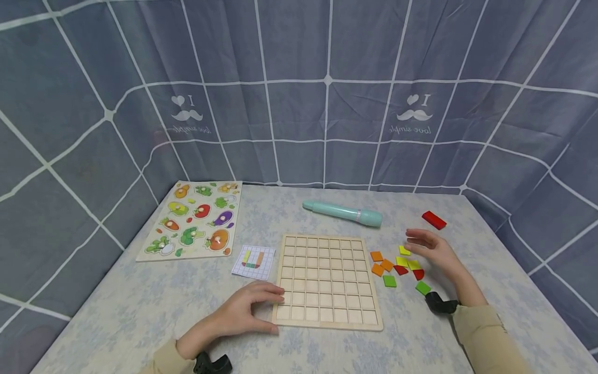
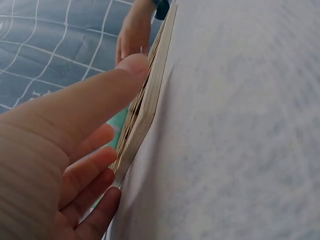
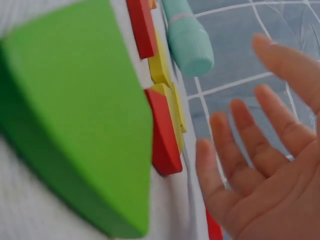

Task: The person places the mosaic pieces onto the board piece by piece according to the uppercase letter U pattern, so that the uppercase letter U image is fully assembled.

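Observation:
A light wooden grid board (image 1: pixel 326 280) lies flat in the middle of the table. At its left edge rests my left hand (image 1: pixel 243 310), fingertips and thumb right at the rim, fingers loosely extended. My right hand (image 1: pixel 436 253) is held over the right side of the table beside the small blocks, fingers spread with nothing between them. Near it lie yellow squares (image 1: pixel 401 262), red rounded pieces (image 1: pixel 418 274), orange squares (image 1: pixel 377 269) and green squares (image 1: pixel 390 281). In the right wrist view a green block (image 3: pixel 80 110) looms close, and the palm shows bare.
A pattern card (image 1: pixel 254 262) lies left of the board, showing a coloured shape on a grid. Behind it is a vegetable puzzle board (image 1: pixel 191 221). A mint-green tube (image 1: pixel 343 212) lies beyond the grid board. One red rectangular block (image 1: pixel 434 219) sits farther right. Blue checked curtains (image 1: pixel 299 114) enclose the table.

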The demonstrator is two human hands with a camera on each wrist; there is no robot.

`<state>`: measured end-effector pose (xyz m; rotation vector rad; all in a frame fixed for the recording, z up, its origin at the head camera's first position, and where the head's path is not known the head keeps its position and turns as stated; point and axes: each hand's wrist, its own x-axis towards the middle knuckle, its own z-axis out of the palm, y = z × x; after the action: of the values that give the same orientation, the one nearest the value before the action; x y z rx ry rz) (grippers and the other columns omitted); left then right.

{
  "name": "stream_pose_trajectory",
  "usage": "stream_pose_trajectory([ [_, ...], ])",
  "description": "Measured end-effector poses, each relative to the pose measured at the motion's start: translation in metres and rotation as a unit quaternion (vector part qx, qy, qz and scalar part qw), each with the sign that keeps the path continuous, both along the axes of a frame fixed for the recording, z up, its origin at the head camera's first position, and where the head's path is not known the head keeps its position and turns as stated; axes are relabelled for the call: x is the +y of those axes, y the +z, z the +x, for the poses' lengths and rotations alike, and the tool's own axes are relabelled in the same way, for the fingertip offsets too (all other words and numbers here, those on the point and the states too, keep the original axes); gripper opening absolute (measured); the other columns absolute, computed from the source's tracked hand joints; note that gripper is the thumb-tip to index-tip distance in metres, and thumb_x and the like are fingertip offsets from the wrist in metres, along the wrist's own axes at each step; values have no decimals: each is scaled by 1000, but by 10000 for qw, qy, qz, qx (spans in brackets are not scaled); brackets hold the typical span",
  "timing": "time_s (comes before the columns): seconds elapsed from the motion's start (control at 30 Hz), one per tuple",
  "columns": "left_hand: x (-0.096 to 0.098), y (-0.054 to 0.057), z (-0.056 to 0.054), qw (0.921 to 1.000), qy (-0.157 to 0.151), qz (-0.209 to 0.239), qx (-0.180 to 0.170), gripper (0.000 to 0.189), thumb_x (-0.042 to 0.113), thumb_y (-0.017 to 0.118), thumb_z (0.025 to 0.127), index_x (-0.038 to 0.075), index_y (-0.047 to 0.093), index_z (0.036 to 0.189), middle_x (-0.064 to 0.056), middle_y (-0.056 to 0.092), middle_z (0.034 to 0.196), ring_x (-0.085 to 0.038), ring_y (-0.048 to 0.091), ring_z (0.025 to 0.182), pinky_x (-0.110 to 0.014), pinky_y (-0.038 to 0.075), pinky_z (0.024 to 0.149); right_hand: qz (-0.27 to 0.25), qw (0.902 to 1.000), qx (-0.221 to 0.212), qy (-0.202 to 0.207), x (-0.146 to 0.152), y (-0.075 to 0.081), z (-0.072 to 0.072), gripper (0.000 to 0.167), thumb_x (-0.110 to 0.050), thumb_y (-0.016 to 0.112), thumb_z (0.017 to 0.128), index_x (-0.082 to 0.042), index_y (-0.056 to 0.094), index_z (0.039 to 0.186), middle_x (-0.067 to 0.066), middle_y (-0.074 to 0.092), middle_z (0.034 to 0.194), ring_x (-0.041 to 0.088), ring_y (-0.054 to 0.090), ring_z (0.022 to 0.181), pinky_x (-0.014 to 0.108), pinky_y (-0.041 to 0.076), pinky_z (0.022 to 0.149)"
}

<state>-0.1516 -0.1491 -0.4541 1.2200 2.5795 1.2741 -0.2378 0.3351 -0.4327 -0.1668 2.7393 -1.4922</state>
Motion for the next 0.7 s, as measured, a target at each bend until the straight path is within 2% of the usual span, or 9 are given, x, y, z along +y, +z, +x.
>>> stream_pose_trajectory([
  [0.23,-1,-1,1,9996,75,-261,-6,54,44,80,69,19,67,115,3,55,129,-17,45,122,-38,41,98,182,9998,-39,-115,5,-11,-3,63,-34,65,89,1,43,135,25,47,133,41,46,119,57,35,100],
  [0.47,-1,-2,1,9991,187,-382,19,49,45,79,71,18,69,111,2,55,130,-19,45,122,-40,40,99,435,9989,57,-134,9,-19,-3,61,-32,66,89,3,45,134,26,50,129,40,49,114,52,41,96],
  [0.6,-1,-2,1,9992,191,-339,9,46,43,78,74,17,69,111,1,56,129,-19,46,122,-38,40,99,607,9979,100,-209,9,-21,-3,59,-32,67,88,2,47,132,24,52,128,36,53,110,33,48,89],
  [0.7,-1,-1,1,9995,174,-273,24,44,40,77,75,16,69,110,0,56,128,-20,46,122,-38,40,99,686,9973,108,-248,8,-22,-4,60,-32,68,87,2,48,132,23,52,128,35,54,108,21,47,82],
])
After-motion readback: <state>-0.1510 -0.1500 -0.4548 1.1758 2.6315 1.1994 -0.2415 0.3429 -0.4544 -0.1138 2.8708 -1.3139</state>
